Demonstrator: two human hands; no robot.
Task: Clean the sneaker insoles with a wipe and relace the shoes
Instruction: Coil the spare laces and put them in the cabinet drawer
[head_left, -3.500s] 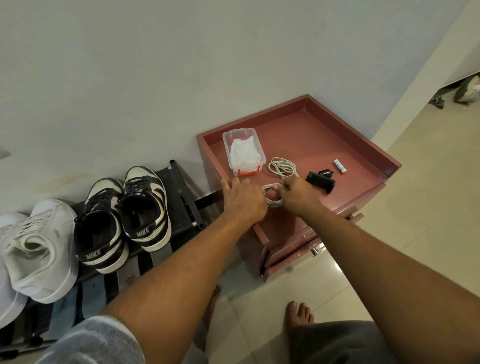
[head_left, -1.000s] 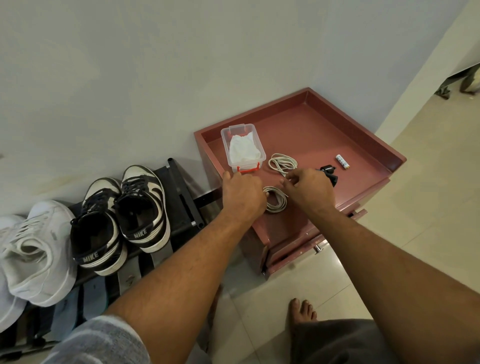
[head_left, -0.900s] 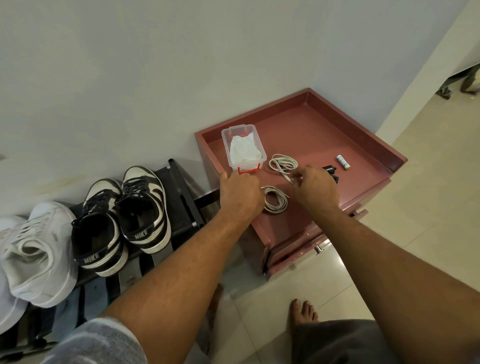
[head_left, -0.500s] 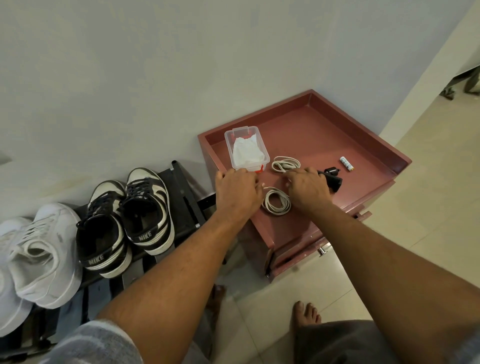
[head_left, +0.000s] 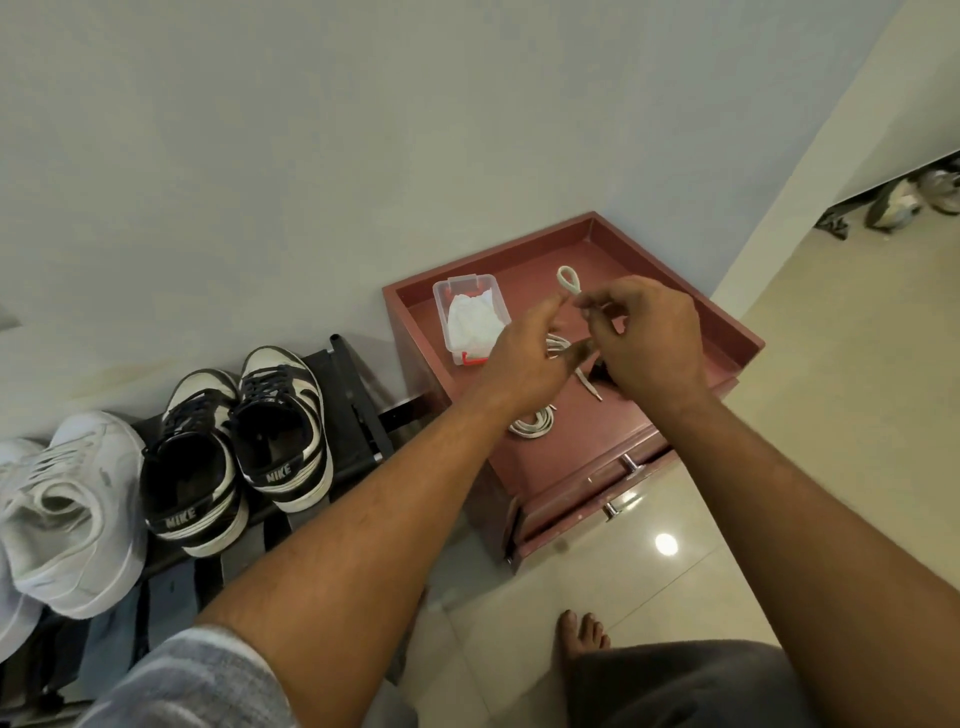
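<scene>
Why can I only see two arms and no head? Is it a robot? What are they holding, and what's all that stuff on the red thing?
It's not a robot. These are a person's own arms. There is one picture of this moment, taken by a camera worn on the person's head and looking down, so you see what they see. The left hand and right hand both pinch a white shoelace, lifted above a red cabinet. On the cabinet's top lie a second, coiled lace and a clear box of white wipes. Beside it, on a black rack, stand two black-and-white sneakers and a white sneaker.
</scene>
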